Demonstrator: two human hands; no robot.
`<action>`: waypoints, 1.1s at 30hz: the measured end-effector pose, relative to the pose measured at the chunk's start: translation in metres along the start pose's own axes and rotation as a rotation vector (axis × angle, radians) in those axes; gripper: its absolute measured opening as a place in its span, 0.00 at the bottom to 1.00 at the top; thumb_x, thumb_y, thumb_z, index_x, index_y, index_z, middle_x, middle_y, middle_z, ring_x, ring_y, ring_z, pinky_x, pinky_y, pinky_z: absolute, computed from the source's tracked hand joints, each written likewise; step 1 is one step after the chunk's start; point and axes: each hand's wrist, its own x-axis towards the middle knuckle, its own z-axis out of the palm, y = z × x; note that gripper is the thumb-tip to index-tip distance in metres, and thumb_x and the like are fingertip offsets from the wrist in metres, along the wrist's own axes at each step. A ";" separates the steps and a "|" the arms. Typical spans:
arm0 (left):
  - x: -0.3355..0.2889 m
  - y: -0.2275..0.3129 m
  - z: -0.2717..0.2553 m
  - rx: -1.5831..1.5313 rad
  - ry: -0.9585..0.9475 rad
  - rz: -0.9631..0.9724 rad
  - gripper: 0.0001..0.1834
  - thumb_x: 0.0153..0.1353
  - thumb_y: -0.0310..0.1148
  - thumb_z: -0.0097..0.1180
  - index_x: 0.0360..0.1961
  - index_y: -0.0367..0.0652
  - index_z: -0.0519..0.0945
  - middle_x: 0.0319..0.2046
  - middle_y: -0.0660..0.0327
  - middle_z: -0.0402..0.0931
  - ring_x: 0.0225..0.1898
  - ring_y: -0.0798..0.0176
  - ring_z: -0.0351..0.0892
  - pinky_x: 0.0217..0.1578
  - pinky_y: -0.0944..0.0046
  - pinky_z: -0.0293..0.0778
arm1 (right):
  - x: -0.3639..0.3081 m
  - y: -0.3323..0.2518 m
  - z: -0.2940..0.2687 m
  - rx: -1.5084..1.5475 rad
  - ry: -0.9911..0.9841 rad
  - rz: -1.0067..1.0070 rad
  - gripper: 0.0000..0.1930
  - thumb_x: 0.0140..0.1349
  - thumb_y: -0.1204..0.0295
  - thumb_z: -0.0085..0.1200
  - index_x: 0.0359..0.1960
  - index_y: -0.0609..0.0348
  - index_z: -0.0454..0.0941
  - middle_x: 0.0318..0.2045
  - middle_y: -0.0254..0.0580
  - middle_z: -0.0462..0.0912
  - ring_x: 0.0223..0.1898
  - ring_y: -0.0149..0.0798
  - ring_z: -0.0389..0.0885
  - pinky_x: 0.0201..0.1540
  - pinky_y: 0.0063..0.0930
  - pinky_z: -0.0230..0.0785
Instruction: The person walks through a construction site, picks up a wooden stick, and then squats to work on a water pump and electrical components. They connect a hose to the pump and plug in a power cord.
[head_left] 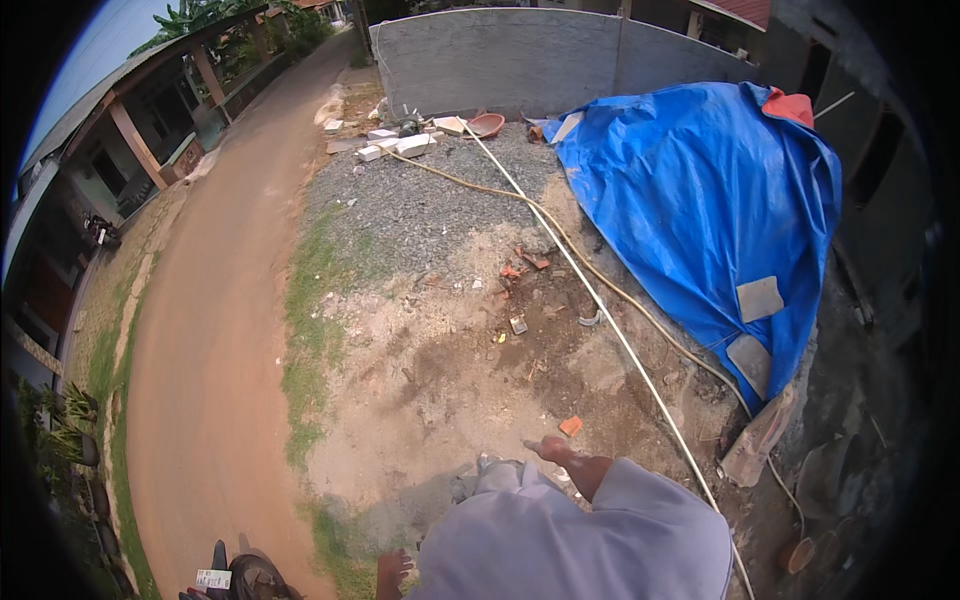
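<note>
My right hand [556, 449] reaches forward from the grey-lilac sleeve, with a finger stretched out to the left and nothing visible in it. Just beyond it an orange brick fragment [570, 427] lies on the dirt, apart from the hand. My left hand [396, 568] hangs low near the bottom edge, beside a patch of grass. Its fingers look slightly bent and apart, and no held thing shows. My grey-lilac clothing [570, 545] hides the ground between the hands.
A long white pole [600, 305] and a tan hose [655, 335] run across the ground. A blue tarpaulin [700, 200] covers a heap at right. Gravel [400, 210], white blocks [415, 145] and a reddish basin [486, 124] lie ahead. A motorbike [255, 578] stands at lower left.
</note>
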 end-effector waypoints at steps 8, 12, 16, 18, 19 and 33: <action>0.046 0.254 0.061 0.386 0.441 0.472 0.15 0.52 0.30 0.58 0.40 0.35 0.74 0.34 0.49 0.76 0.34 0.56 0.77 0.36 0.61 0.71 | 0.063 -0.331 -0.125 -0.046 -0.158 -0.732 0.23 0.52 0.52 0.48 0.42 0.55 0.78 0.38 0.51 0.80 0.43 0.49 0.77 0.45 0.38 0.67; 0.091 0.424 0.099 0.691 0.336 0.975 0.26 0.45 0.34 0.66 0.43 0.32 0.73 0.39 0.48 0.75 0.42 0.53 0.76 0.43 0.60 0.70 | 0.085 -0.456 -0.150 0.161 -0.448 -0.677 0.21 0.48 0.56 0.50 0.42 0.53 0.78 0.31 0.38 0.80 0.32 0.35 0.80 0.27 0.28 0.70; 0.141 0.562 0.113 0.870 0.056 1.142 0.30 0.41 0.40 0.69 0.43 0.33 0.75 0.38 0.46 0.77 0.40 0.51 0.78 0.41 0.61 0.71 | 0.083 -0.567 -0.188 0.249 -0.602 -0.658 0.22 0.49 0.55 0.50 0.43 0.53 0.76 0.38 0.42 0.79 0.36 0.38 0.81 0.26 0.37 0.74; 0.165 0.621 0.116 0.940 -0.080 0.932 0.27 0.41 0.42 0.68 0.40 0.34 0.77 0.33 0.46 0.78 0.36 0.51 0.79 0.38 0.60 0.72 | 0.104 -0.607 -0.207 0.325 -0.636 -0.625 0.23 0.51 0.53 0.50 0.43 0.54 0.75 0.39 0.41 0.78 0.35 0.36 0.81 0.25 0.34 0.74; 0.174 0.647 0.116 0.973 -0.136 0.811 0.26 0.41 0.43 0.68 0.38 0.34 0.78 0.31 0.47 0.79 0.34 0.50 0.79 0.36 0.59 0.73 | 0.113 -0.625 -0.214 0.362 -0.668 -0.606 0.23 0.52 0.52 0.50 0.43 0.54 0.75 0.39 0.40 0.77 0.34 0.35 0.81 0.25 0.32 0.73; 0.317 1.004 0.174 -0.292 -0.280 0.885 0.09 0.55 0.32 0.55 0.29 0.38 0.70 0.21 0.60 0.69 0.24 0.66 0.72 0.33 0.60 0.75 | 0.291 -0.857 -0.318 0.518 -0.321 -0.964 0.41 0.50 0.52 0.59 0.63 0.56 0.55 0.52 0.52 0.69 0.53 0.44 0.69 0.53 0.35 0.62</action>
